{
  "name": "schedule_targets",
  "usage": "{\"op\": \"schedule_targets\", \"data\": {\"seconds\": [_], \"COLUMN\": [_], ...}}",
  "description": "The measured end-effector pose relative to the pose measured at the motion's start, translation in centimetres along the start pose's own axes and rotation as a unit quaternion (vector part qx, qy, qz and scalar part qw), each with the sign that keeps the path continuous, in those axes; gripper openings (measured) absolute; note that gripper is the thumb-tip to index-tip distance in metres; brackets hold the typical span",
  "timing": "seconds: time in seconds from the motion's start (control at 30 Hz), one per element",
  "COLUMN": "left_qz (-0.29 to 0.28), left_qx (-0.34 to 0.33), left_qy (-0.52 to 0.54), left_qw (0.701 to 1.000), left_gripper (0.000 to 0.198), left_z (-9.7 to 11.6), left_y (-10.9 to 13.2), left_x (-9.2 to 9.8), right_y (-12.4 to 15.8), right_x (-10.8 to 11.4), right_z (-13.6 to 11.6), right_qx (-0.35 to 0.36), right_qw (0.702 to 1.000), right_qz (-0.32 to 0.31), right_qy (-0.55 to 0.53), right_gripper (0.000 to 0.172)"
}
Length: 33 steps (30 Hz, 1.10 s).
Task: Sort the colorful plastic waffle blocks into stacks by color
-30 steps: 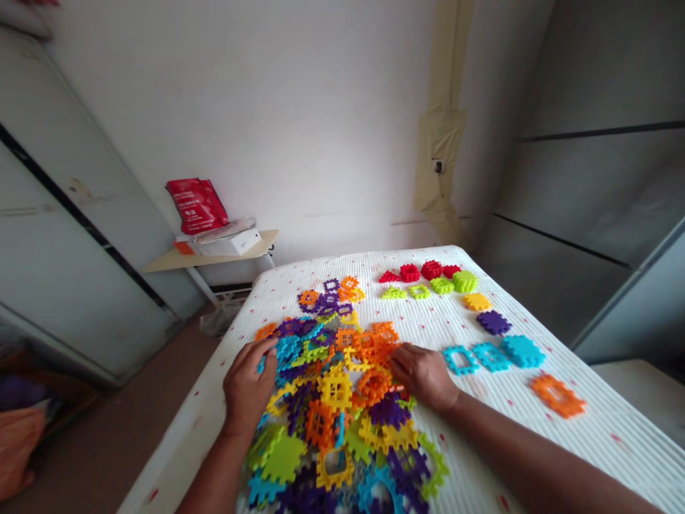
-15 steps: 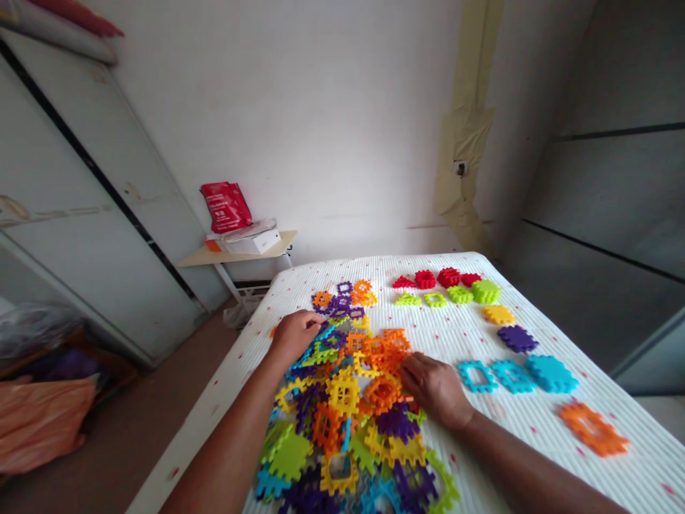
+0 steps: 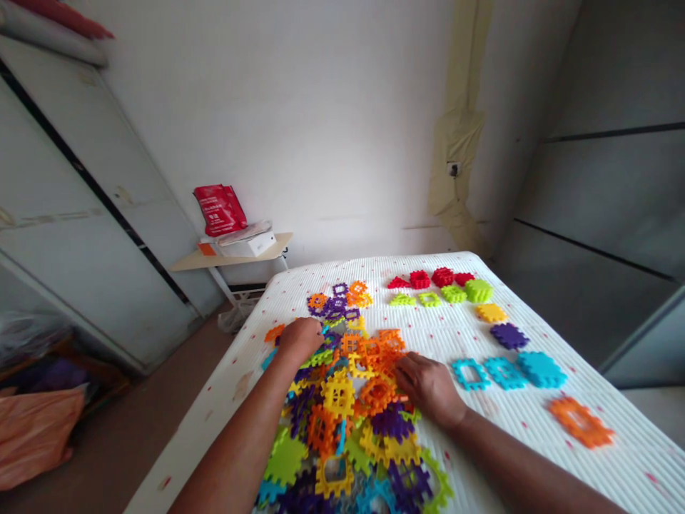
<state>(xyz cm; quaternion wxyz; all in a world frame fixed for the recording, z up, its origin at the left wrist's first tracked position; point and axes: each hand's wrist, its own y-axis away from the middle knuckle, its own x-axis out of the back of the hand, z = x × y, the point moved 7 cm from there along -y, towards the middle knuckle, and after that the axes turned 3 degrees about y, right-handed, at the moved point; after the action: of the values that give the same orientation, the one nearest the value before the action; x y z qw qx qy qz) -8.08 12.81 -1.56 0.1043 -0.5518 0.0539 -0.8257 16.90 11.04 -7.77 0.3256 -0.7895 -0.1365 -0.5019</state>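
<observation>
A heap of toothed plastic building pieces point(image 3: 338, 396) in orange, yellow, purple, green and blue lies in front of me. My left hand point(image 3: 304, 337) is at the heap's far left side, its fingers curled over the pieces. What those fingers hold, if anything, is hidden behind the hand. At the heap's right edge, my right hand point(image 3: 428, 382) bends its fingers against the orange pieces point(image 3: 377, 392). Its fingertips are out of sight, and I cannot make out what is in them.
On the white quilted bed cover point(image 3: 369, 265), red pieces point(image 3: 443, 277) and green pieces point(image 3: 479, 290) lie in rows. Blue pieces point(image 3: 541, 369), a purple stack point(image 3: 509, 335), a yellow stack point(image 3: 491, 313) and an orange frame point(image 3: 581, 421) lie rightward. A small table point(image 3: 187, 262) stands behind.
My left hand has turned over the pieces, hiding its fingertips more, and an orange piece to its left shows more fully. The right hand stays at the heap's edge. The view has shifted slightly.
</observation>
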Motion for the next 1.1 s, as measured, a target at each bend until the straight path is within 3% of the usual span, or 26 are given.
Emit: {"op": "schedule_targets", "data": {"seconds": [0.1, 0.2, 0.33, 0.4, 0.47, 0.6, 0.7, 0.8, 0.93, 1.03, 1.1], "left_qz": [0.004, 0.012, 0.063, 0.081, 0.085, 0.072, 0.051, 0.052, 0.094, 0.179, 0.227], "left_qx": [0.034, 0.052, 0.070, 0.086, 0.093, 0.111, 0.129, 0.121, 0.041, -0.115, -0.231], "left_qy": [-0.061, -0.113, -0.154, -0.082, 0.074, 0.357, 0.440, 0.452, 0.402, 0.270, 0.184], "left_qw": [0.998, 0.992, 0.984, 0.990, 0.989, 0.925, 0.887, 0.882, 0.910, 0.939, 0.928], "left_gripper": [0.035, 0.022, 0.030, 0.028, 0.028, 0.039, 0.046, 0.044, 0.029, 0.011, 0.009], "left_z": [0.3, 0.6, 0.1, -0.7, -1.3, -1.0, 0.1, 1.2, 2.7, 5.2, 7.3], "left_y": [-0.2, 0.0, 0.9, 1.4, 2.0, 3.5, 4.7, 5.8, 7.1, 8.7, 10.0], "left_x": [0.5, 1.5, 3.3, 3.7, 3.3, 1.5, -0.1, -1.2, -1.6, -0.4, 0.1], "right_y": [-0.1, -0.1, -0.2, -0.2, -0.2, -0.3, -0.3, -0.2, -0.2, -0.2, -0.3], "right_x": [0.2, 0.2, 0.1, -0.1, -0.2, -0.1, -0.1, -0.1, 0.7, 2.4, 3.7], "right_z": [-0.2, -0.3, -0.3, -0.3, -0.2, -0.1, -0.1, 0.0, 0.3, 0.6, 0.4], "right_qx": [0.005, 0.004, -0.001, -0.004, -0.005, -0.007, -0.003, -0.003, -0.023, -0.034, -0.022], "right_qw": [1.000, 1.000, 0.999, 0.999, 0.999, 0.998, 0.998, 0.998, 1.000, 0.993, 0.981], "right_qz": [0.001, -0.001, 0.000, -0.001, -0.004, -0.008, -0.016, -0.023, -0.008, 0.039, 0.062], "right_qy": [0.010, 0.023, 0.044, 0.051, 0.054, 0.057, 0.063, 0.060, -0.005, -0.110, -0.180], "right_gripper": [0.024, 0.021, 0.020, 0.019, 0.020, 0.027, 0.028, 0.025, 0.017, 0.015, 0.020]}}
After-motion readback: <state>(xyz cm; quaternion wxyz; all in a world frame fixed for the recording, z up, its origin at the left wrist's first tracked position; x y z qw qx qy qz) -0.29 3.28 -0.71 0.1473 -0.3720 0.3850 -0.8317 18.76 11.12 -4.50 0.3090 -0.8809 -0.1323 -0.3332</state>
